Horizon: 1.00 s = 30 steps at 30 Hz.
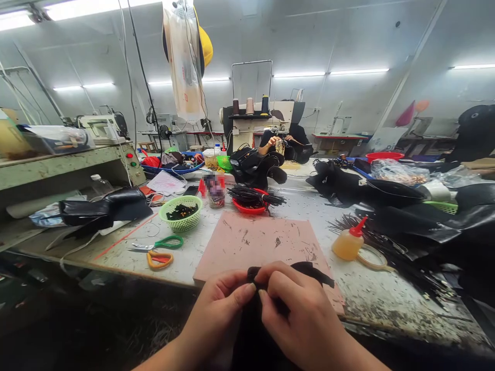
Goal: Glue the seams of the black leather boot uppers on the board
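Note:
A piece of black material (312, 272) is pinched between my two hands at the front edge of a pink board (266, 237). My left hand (222, 304) grips it with thumb and fingers together. Close beside it, my right hand (296, 304) holds the same piece with curled fingers, and a strip of it sticks out to the right behind that hand. The part between the fingertips is mostly hidden. Dark material also hangs below the hands, too dark to make out.
Scissors with green and orange handles (157, 250) and a green basket (181, 212) lie left. A red bowl of black strips (255, 200) stands behind the board. Right are a glue bottle (348, 243), a tape roll (373, 256) and black pieces. Another person's hand (274, 141) is at a sewing machine.

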Each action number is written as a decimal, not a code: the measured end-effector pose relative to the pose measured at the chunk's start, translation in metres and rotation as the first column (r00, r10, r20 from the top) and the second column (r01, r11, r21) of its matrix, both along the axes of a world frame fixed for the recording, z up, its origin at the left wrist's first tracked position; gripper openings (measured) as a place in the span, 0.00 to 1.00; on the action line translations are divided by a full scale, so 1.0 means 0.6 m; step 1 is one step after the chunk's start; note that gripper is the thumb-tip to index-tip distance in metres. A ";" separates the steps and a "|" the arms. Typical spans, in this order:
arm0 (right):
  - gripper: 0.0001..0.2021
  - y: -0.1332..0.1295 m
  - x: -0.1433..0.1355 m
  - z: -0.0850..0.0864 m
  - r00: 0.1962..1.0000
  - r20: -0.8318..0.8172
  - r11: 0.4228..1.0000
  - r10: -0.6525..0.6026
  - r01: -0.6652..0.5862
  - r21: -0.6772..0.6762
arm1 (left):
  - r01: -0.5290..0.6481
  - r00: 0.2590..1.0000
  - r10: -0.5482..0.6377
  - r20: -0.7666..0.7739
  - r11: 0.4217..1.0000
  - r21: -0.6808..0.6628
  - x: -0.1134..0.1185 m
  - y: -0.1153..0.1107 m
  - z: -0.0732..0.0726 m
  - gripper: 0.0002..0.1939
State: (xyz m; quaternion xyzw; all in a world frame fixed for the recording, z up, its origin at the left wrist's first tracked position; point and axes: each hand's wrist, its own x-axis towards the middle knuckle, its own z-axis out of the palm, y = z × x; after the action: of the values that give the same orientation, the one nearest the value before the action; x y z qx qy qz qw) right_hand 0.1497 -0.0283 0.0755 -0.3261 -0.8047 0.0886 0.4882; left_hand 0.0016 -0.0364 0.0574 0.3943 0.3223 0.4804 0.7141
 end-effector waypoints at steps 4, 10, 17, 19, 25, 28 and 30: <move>0.08 0.000 -0.002 -0.004 1.000 0.005 1.000 -0.021 0.021 -0.006 | -0.030 0.998 0.030 -0.063 1.000 -0.005 0.004 0.002 0.002 0.11; 0.08 0.001 -0.006 -0.011 0.997 0.009 0.997 -0.075 0.075 -0.006 | -0.084 0.984 0.090 -0.156 0.996 0.042 0.007 0.002 0.004 0.11; 0.07 0.003 0.003 -0.007 0.986 0.084 0.989 -0.145 0.143 0.031 | -0.193 0.981 0.193 -0.006 0.981 0.012 0.013 0.001 -0.004 0.09; 0.04 0.001 0.009 -0.002 0.973 0.128 0.981 -0.193 0.190 0.033 | -0.246 0.969 0.246 0.032 0.969 -0.001 0.014 0.001 -0.003 0.09; 0.06 -0.004 0.015 0.005 0.973 0.106 0.977 -0.204 0.209 -0.036 | -0.328 0.942 0.331 0.061 0.943 -0.059 0.018 0.000 0.003 0.10; 0.07 -0.002 0.012 0.005 0.978 0.111 0.981 -0.174 0.182 -0.062 | -0.367 0.928 0.370 0.047 0.928 -0.066 0.022 0.000 0.004 0.12; 0.07 0.001 0.011 0.004 0.978 0.110 0.980 -0.178 0.186 -0.071 | -0.377 0.925 0.380 0.033 0.924 -0.071 0.022 0.000 0.004 0.12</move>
State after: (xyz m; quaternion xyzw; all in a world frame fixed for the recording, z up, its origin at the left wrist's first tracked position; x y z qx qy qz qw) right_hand 0.1560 -0.0276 0.0780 -0.4220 -0.7914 0.0591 0.4383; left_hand 0.0151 -0.0362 0.0601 0.2908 0.3907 0.6076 0.6273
